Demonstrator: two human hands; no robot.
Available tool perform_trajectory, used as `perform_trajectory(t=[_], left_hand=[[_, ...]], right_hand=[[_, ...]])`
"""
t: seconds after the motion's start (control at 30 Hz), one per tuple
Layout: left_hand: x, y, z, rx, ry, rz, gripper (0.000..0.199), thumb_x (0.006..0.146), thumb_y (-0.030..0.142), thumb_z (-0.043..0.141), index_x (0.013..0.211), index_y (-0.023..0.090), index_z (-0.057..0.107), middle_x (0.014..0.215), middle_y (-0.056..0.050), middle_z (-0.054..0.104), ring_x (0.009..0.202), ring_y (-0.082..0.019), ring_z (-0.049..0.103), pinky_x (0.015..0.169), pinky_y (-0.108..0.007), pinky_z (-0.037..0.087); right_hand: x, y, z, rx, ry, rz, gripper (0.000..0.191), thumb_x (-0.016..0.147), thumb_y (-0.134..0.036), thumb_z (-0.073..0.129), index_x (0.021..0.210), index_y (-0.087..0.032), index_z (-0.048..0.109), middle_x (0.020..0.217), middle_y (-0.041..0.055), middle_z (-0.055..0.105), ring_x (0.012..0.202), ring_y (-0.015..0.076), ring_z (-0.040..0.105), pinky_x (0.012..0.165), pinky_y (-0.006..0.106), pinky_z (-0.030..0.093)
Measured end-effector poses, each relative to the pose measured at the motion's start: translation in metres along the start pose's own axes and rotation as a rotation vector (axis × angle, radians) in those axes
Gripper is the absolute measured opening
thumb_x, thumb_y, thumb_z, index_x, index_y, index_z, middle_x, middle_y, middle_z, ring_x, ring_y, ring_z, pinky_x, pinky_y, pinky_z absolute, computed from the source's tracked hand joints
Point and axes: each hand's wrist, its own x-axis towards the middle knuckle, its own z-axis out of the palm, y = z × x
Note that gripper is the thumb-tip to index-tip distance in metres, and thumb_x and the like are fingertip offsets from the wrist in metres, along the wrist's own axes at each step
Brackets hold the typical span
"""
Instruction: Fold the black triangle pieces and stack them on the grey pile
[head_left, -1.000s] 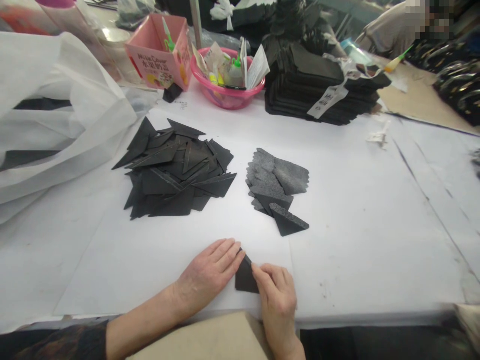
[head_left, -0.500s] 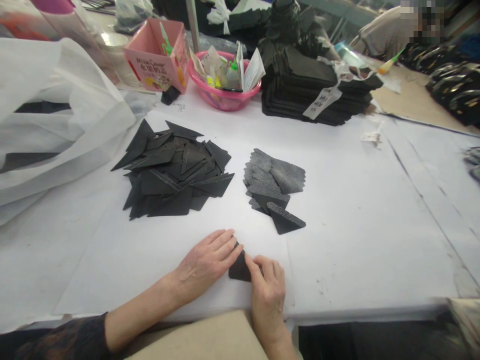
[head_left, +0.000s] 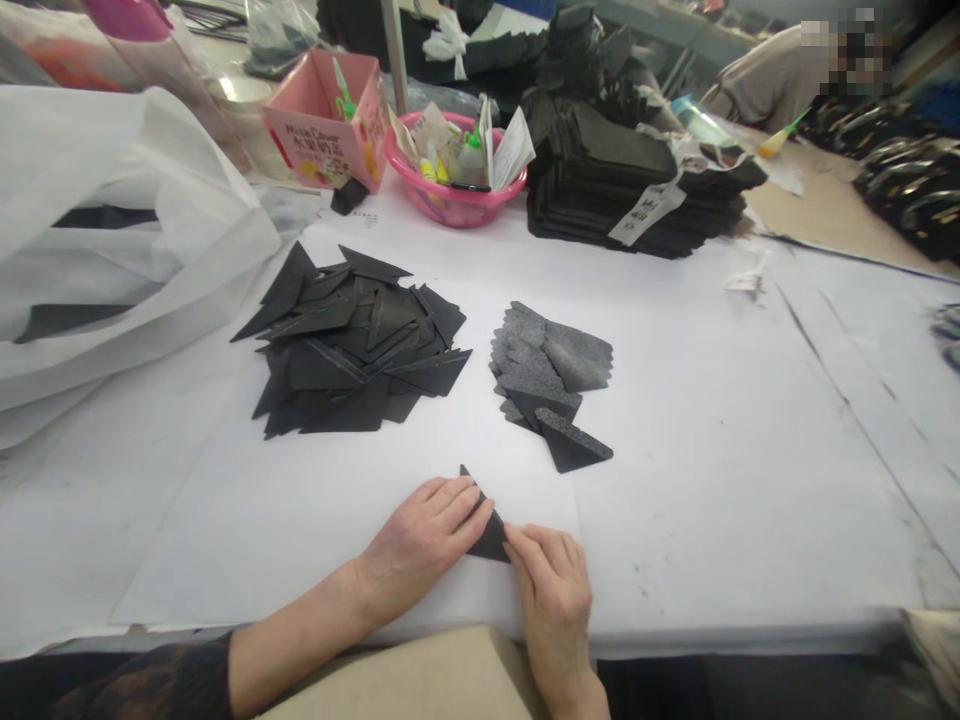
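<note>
At the lower centre of the frame, I hold a black piece (head_left: 490,543) against the white tabletop (head_left: 720,480), my left hand (head_left: 426,533) laid over it, fingers straight and together, my right hand (head_left: 556,580) pinching its right end between thumb and forefinger. A heap of dark pieces (head_left: 337,385) lies left of centre; speckled grey pieces (head_left: 581,355) overlap just right of centre, below a pink basin (head_left: 450,207) at upper centre.

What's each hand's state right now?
Left hand: open, laid over the black piece.
Right hand: curled, at the piece's right side; can't tell whether it's pinching.
</note>
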Motion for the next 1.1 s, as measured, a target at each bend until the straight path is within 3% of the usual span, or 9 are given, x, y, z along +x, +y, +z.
perform_trajectory(t=[0.37, 0.53, 0.77, 1.1], left_hand=[[-0.006, 0.008, 0.005, 0.059, -0.026, 0.011, 0.031, 0.099, 0.007, 0.04, 0.122, 0.009, 0.059, 0.121, -0.014, 0.061, 0.119, -0.028, 0.055, 0.099, -0.043, 0.047], [-0.003, 0.01, 0.006, 0.033, -0.01, 0.045, 0.029, 0.099, 0.007, 0.039, 0.121, 0.006, 0.059, 0.122, -0.013, 0.062, 0.118, -0.024, 0.056, 0.1, -0.038, 0.048], [-0.001, 0.015, 0.001, 0.036, -0.009, 0.022, 0.029, 0.1, 0.012, 0.041, 0.121, 0.013, 0.061, 0.118, -0.013, 0.063, 0.115, -0.027, 0.058, 0.095, -0.042, 0.05], [0.001, 0.021, 0.002, 0.062, -0.046, 0.052, 0.026, 0.098, 0.009, 0.044, 0.119, 0.008, 0.059, 0.122, -0.016, 0.06, 0.12, -0.027, 0.055, 0.102, -0.042, 0.047]], right_hand=[[-0.014, -0.002, 0.004, -0.2, 0.0, -0.029, 0.032, 0.101, -0.017, 0.043, 0.122, -0.024, 0.065, 0.098, 0.0068, 0.064, 0.088, 0.0175, 0.056, 0.081, 0.034, 0.044], [-0.012, -0.003, 0.0, -0.178, -0.027, -0.005, 0.03, 0.1, -0.016, 0.046, 0.123, -0.024, 0.064, 0.101, 0.0067, 0.064, 0.092, 0.018, 0.057, 0.083, 0.035, 0.044], [-0.016, 0.004, -0.012, -0.052, -0.001, -0.012, 0.025, 0.096, -0.011, 0.054, 0.115, -0.022, 0.066, 0.096, 0.0045, 0.064, 0.088, 0.0156, 0.057, 0.08, 0.032, 0.045], [-0.024, 0.0, -0.013, -0.139, -0.046, 0.015, 0.032, 0.099, -0.013, 0.048, 0.124, -0.024, 0.064, 0.099, 0.0059, 0.062, 0.091, 0.0165, 0.055, 0.082, 0.033, 0.045]])
